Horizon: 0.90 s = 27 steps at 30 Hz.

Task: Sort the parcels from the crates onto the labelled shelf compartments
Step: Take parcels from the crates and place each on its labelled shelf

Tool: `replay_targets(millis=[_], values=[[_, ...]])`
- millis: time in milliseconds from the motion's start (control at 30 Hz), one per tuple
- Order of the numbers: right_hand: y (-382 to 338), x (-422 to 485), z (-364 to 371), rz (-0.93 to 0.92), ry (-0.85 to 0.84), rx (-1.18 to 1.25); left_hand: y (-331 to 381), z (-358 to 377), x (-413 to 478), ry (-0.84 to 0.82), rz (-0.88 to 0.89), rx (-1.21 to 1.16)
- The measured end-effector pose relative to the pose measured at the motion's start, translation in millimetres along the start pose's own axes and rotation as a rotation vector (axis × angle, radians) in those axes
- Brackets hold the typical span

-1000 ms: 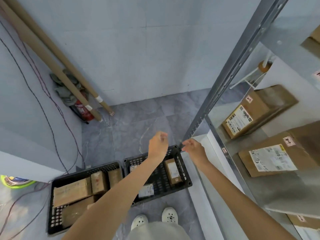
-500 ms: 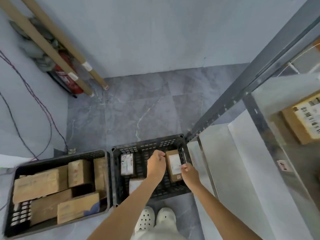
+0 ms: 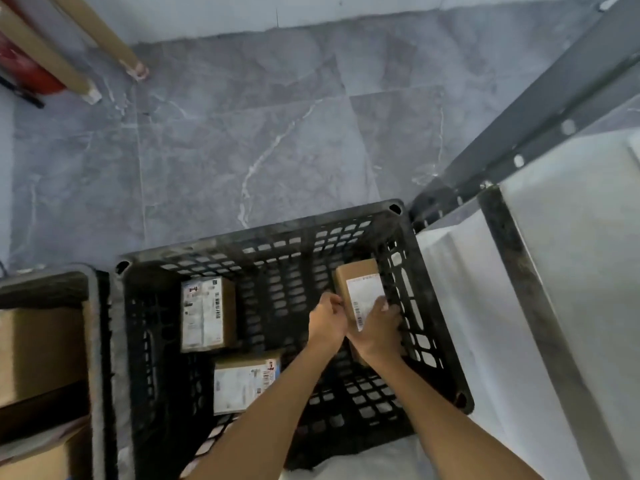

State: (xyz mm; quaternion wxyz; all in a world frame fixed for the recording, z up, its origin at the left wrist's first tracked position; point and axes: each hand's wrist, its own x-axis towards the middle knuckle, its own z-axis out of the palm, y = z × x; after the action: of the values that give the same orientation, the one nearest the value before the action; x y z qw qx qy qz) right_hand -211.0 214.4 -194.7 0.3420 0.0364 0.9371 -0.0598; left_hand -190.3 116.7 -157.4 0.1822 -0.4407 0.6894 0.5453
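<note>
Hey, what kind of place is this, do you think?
Probably a parcel sorting or stock room: labelled parcels lie in a black crate on a tiled floor, right beside a metal shelf.

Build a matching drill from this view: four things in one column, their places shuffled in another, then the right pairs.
1. gripped parcel
2. cardboard tubes
3. second crate
4. shelf post

A. left of the black crate
B. inside the black crate, right side
C. leaning, top left
D. at the black crate's far right corner

Pairs: 1-B, 2-C, 3-A, 4-D
</note>
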Motion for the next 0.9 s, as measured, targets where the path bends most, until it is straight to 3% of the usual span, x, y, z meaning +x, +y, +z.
replay_targets(millis=[67,200,400,600,900], values=[[-2,1,10,0.0,0.047,-0.11,-9,11,12,-0.01,-0.041,0.008],[3,3,19,-0.035,0.131,-0.065,-21,22,13,-0.079,-0.148,-0.018],[8,-10,19,-0.012,0.049,0.02,-14,13,-8,-0.168,-0.181,-0.098],[-9,-69,-41,-0.089,0.118,0.072,36,-33,-65,-0.06,-0.082,-0.073],[-47,-193,-194,-0.326,0.336,0.105,131,-129,-189,0.045,0.069,-0.177]])
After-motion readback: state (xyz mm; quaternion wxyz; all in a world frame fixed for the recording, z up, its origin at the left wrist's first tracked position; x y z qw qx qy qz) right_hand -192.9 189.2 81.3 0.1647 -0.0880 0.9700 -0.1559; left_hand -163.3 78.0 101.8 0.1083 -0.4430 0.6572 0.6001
